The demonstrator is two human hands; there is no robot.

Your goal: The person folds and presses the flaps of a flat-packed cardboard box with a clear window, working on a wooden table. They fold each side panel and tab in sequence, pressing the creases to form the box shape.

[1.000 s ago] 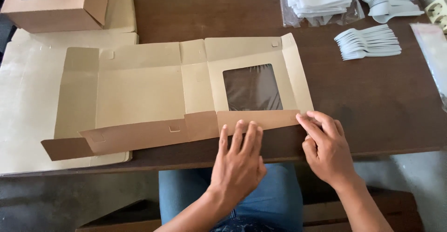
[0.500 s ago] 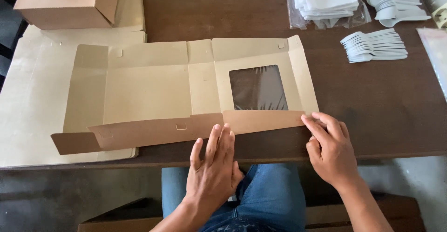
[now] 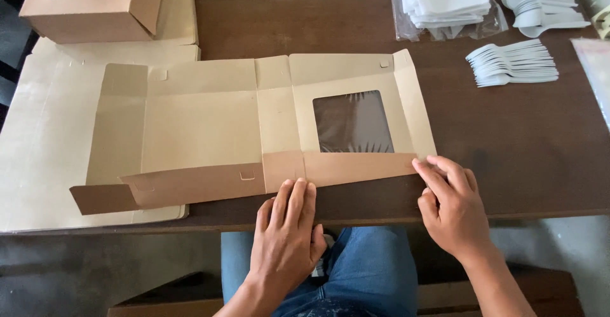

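We pressed our flat left hand (image 3: 287,228) and right hand (image 3: 450,206), gripping nothing, along the box blank's (image 3: 254,126) folded flap (image 3: 346,167); firm, even pressure seemed best.

Two bare hands, left hand (image 3: 286,241) and right hand (image 3: 452,209), no gloves, no rings, no watch visible. Forearms bare up to frame edge, no sleeves in view. Fingernails short, unpainted. Legs in blue denim jeans (image 3: 365,269), fabric slightly faded, some folds near the lap.
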